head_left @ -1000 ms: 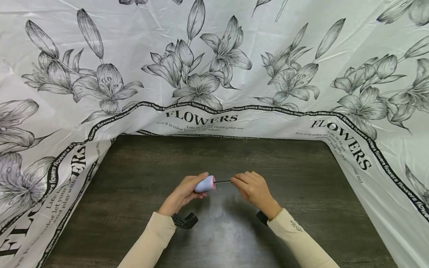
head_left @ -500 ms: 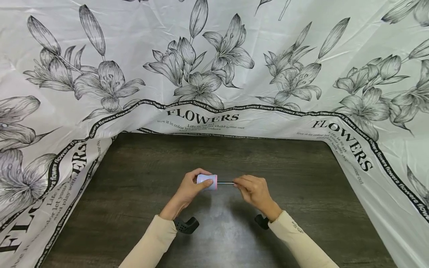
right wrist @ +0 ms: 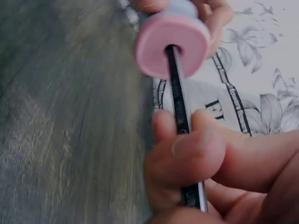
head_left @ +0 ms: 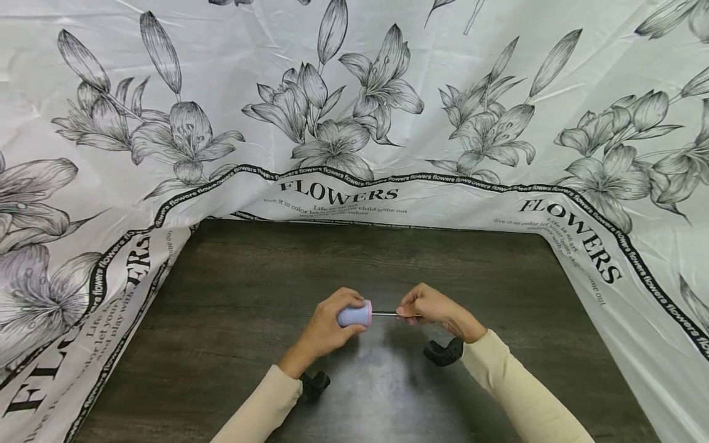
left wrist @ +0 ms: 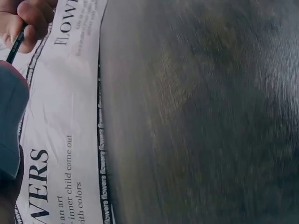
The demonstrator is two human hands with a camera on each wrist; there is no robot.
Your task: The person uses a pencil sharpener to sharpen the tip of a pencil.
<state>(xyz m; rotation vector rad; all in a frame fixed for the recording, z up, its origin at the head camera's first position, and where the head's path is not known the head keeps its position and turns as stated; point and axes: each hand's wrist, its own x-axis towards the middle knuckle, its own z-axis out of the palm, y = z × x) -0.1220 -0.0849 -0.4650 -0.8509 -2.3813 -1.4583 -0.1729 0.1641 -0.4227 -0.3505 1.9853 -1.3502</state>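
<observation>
Your cylinder [head_left: 353, 317] shows pale blue, its end [right wrist: 151, 45] pink; your rod [right wrist: 179, 95] black and silver. White cloth [head_left: 423, 154], black-line lily print; streaked grey-brown tabletop [head_left: 471, 264]; cream sleeves [head_left: 259, 403].

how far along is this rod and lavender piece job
Looks done: the dark rod runs into the pink end of the lavender piece. In hand: the left hand grips that piece while the right hand pinches the rod. Remaining: a stretch of rod shows between them, so perhaps pushing it in or drawing it out; which is unclear.
</observation>
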